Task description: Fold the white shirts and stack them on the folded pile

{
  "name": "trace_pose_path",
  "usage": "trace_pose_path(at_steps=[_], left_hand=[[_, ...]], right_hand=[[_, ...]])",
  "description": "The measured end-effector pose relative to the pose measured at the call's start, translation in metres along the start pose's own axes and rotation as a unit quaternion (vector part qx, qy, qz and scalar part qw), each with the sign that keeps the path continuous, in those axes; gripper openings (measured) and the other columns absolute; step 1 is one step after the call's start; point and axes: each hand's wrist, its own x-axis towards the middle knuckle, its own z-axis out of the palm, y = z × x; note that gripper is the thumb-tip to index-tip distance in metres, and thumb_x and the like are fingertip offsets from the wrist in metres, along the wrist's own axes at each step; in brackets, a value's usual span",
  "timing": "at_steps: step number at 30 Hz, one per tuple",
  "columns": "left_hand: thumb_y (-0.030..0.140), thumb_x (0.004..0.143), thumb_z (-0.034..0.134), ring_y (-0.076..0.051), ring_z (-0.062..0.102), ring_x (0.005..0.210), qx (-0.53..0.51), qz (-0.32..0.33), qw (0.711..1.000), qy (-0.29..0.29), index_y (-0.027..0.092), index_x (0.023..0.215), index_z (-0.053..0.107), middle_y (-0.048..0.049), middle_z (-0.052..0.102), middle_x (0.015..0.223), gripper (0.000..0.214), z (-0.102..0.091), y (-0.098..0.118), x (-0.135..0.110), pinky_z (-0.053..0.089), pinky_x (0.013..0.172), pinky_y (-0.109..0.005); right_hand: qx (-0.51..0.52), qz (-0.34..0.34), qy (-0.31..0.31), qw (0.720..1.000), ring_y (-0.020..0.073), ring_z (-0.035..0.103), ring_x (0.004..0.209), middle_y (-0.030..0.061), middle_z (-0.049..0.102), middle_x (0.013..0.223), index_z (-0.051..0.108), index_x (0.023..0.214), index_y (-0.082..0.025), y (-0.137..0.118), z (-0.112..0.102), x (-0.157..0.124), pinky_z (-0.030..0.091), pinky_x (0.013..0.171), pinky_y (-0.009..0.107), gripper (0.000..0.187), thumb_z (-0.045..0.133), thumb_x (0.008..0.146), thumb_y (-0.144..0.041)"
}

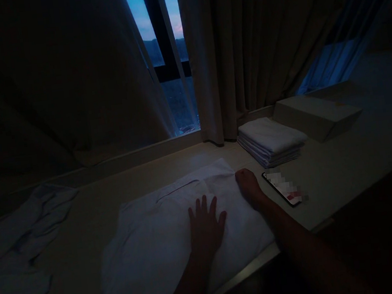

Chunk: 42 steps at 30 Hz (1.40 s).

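Note:
A white garment (156, 233) lies spread flat on a pale table (92, 202) in a dim room. My left hand (205, 224) rests on the middle of it, palm down with fingers spread. My right hand (247, 183) is closed at the garment's far right corner and seems to pinch the cloth there.
A phone (282, 188) lies just right of my right hand. A stack of folded white cloths (270, 140) and a flat box (315, 114) stand behind it. Loose pale cloths (17, 235) lie at the left. Curtains (240, 41) and a window (166, 50) stand behind the table.

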Motion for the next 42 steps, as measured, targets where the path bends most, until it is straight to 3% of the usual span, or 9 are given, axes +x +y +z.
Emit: trace_pose_path(at_steps=[5, 10, 16, 19, 22, 26, 31, 38, 42], left_hand=[[0.052, 0.093, 0.032, -0.031, 0.024, 0.143, -0.002, 0.0, 1.0, -0.007, 0.029, 0.146, 0.035, -0.008, 0.033, 0.154, 0.057, -0.003, 0.0, 0.0, 0.016, 0.114, -0.059], [0.051, 0.093, 0.032, -0.03, 0.024, 0.143, -0.003, 0.006, 1.0, -0.008, 0.029, 0.146, 0.034, -0.0081, 0.032, 0.155, 0.058, -0.004, 0.0, 0.0, 0.017, 0.114, -0.057], [0.051, 0.093, 0.031, -0.03, 0.023, 0.143, 0.0, 0.004, 1.0, -0.008, 0.029, 0.146, 0.035, -0.0078, 0.033, 0.154, 0.057, -0.002, 0.001, 0.001, 0.017, 0.114, -0.057], [0.051, 0.094, 0.029, -0.029, 0.024, 0.143, 0.004, 0.002, 1.0, -0.004, 0.028, 0.146, 0.035, -0.0085, 0.033, 0.154, 0.057, -0.001, 0.001, 0.001, 0.017, 0.114, -0.056], [0.051, 0.094, 0.029, -0.029, 0.024, 0.143, 0.006, 0.001, 1.0, -0.006, 0.028, 0.146, 0.035, -0.0085, 0.033, 0.154, 0.057, -0.001, 0.001, 0.001, 0.017, 0.114, -0.056], [0.051, 0.093, 0.029, -0.029, 0.023, 0.144, 0.007, 0.006, 1.0, -0.012, 0.028, 0.146, 0.034, -0.0075, 0.032, 0.154, 0.057, -0.002, 0.0, 0.001, 0.016, 0.115, -0.057], [0.051, 0.094, 0.029, -0.029, 0.024, 0.143, 0.005, -0.001, 1.0, -0.005, 0.029, 0.146, 0.034, -0.0079, 0.033, 0.154, 0.057, -0.001, 0.002, 0.001, 0.017, 0.115, -0.056], [0.051, 0.094, 0.029, -0.03, 0.024, 0.143, 0.008, 0.005, 1.0, 0.002, 0.028, 0.146, 0.035, -0.009, 0.034, 0.154, 0.057, -0.003, 0.002, 0.0, 0.016, 0.115, -0.057], [0.052, 0.094, 0.028, -0.03, 0.025, 0.143, 0.006, 0.008, 1.0, -0.001, 0.028, 0.146, 0.035, -0.0091, 0.034, 0.154, 0.058, -0.003, 0.001, 0.0, 0.017, 0.114, -0.057]], right_hand=[[0.079, 0.022, -0.091, 0.992, 0.0156, 0.056, 0.065, 0.0018, 0.062, 0.066, 0.056, 0.068, -0.018, 0.005, -0.003, 0.009, 0.042, 0.058, 0.024, 0.02, 0.052, 0.079, -0.034], [0.106, 0.05, -0.072, 0.991, 0.0147, 0.061, 0.068, 0.0074, 0.068, 0.082, 0.062, 0.084, -0.017, 0.012, -0.013, 0.018, 0.046, 0.061, 0.024, 0.026, 0.052, 0.082, -0.042], [-0.016, 0.01, -0.078, 0.997, 0.0171, 0.059, 0.067, 0.0057, 0.065, 0.07, 0.065, 0.067, -0.016, 0.016, -0.032, 0.011, 0.04, 0.065, 0.027, 0.034, 0.064, 0.076, -0.048], [-0.168, -0.028, -0.104, 0.98, 0.0197, 0.06, 0.074, 0.008, 0.067, 0.073, 0.065, 0.064, -0.015, 0.011, -0.024, 0.004, 0.038, 0.07, 0.028, 0.028, 0.068, 0.074, -0.041], [-0.202, -0.028, -0.1, 0.974, 0.0194, 0.058, 0.08, 0.0099, 0.068, 0.08, 0.065, 0.067, -0.015, 0.006, -0.011, 0.0, 0.038, 0.074, 0.028, 0.017, 0.064, 0.076, -0.03], [-0.139, -0.006, -0.11, 0.984, 0.0164, 0.057, 0.076, 0.0068, 0.067, 0.081, 0.063, 0.073, -0.016, 0.001, -0.004, 0.001, 0.039, 0.069, 0.025, 0.017, 0.057, 0.079, -0.031], [-0.024, 0.031, -0.176, 0.984, 0.0141, 0.055, 0.063, 0.0028, 0.064, 0.073, 0.058, 0.072, -0.017, 0.001, -0.012, 0.0, 0.042, 0.058, 0.023, 0.026, 0.047, 0.083, -0.039], [0.218, 0.088, -0.216, 0.948, 0.0132, 0.055, 0.061, -0.0012, 0.06, 0.069, 0.055, 0.076, -0.019, -0.004, -0.01, -0.003, 0.046, 0.06, 0.024, 0.025, 0.065, 0.07, -0.041], [0.228, 0.13, -0.187, 0.947, 0.0174, 0.062, 0.07, 0.0027, 0.065, 0.077, 0.058, 0.086, -0.019, 0.001, -0.012, 0.0, 0.052, 0.065, 0.03, 0.024, 0.068, 0.065, -0.027]])
